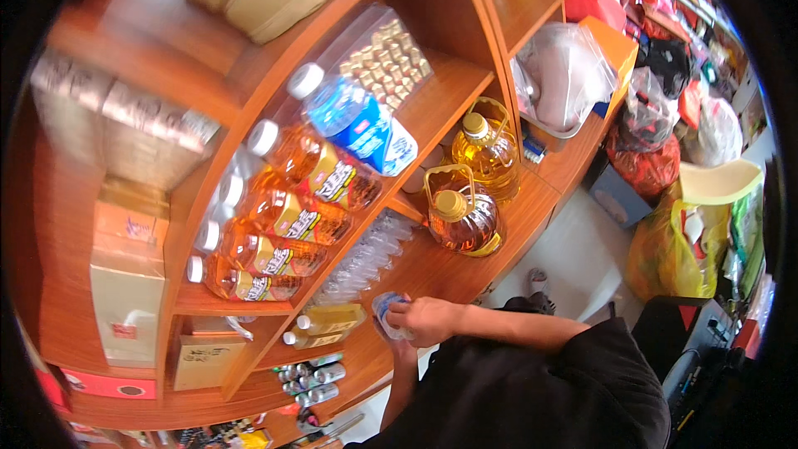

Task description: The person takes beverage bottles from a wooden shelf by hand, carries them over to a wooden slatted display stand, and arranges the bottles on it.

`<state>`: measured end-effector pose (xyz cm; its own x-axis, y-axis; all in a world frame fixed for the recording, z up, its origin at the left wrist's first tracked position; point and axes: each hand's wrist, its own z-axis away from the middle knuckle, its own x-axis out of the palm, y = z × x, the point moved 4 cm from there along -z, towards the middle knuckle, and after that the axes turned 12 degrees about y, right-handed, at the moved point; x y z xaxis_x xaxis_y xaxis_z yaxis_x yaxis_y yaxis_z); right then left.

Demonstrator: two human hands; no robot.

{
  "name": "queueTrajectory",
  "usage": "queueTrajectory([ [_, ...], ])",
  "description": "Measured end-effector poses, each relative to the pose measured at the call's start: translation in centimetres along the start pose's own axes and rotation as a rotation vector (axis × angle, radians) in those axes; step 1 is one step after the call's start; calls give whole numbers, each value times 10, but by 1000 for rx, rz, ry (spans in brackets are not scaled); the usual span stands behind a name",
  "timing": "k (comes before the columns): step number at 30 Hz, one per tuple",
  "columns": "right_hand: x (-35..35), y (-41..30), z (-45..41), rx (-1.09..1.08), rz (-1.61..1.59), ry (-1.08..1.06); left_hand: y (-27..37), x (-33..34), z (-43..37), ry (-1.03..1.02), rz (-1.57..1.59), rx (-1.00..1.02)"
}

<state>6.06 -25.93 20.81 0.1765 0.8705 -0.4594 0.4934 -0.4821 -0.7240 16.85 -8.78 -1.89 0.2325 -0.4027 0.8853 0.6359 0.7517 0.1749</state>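
Note:
My right hand point(433, 321) is closed around a small blue and clear-looking object point(388, 312), perhaps a plastic bottle or a packet; its kind cannot be told. Under it, my left hand point(401, 344) holds the same object from below, its fingers partly hidden. Both hands are in front of a wooden shelf unit. Two yellow-capped cooking oil jugs, the nearer one dark amber point(464, 221) and the other golden point(486, 149), stand on the counter beyond. Clear empty-looking plastic bottles point(368, 255) are clustered left of the jugs. Two white-capped yellowish bottles point(333, 325) are left of my hands.
Several amber drink bottles point(324, 168) and a blue-labelled bottle point(358, 125) stand on the upper shelf. Silver cans point(315, 380) sit lower left. A bag-covered metal tray point(555, 131) rests on the counter's far end. Plastic bags point(645, 162) and boxes crowd the right; a shoe point(537, 280) shows below.

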Motion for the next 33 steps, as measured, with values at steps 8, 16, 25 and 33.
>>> queueTrajectory([
  [8,-128,-30,26,-353,-128,610,-94,213,64,-130,179,-183],
  [16,-213,4,30,-335,-594,1238,-149,318,82,-293,-615,355],
  [25,-304,10,-19,-306,-877,828,-136,354,54,-375,-1121,401],
  [33,-371,34,-83,104,-482,703,-192,395,21,-350,-1264,486],
])
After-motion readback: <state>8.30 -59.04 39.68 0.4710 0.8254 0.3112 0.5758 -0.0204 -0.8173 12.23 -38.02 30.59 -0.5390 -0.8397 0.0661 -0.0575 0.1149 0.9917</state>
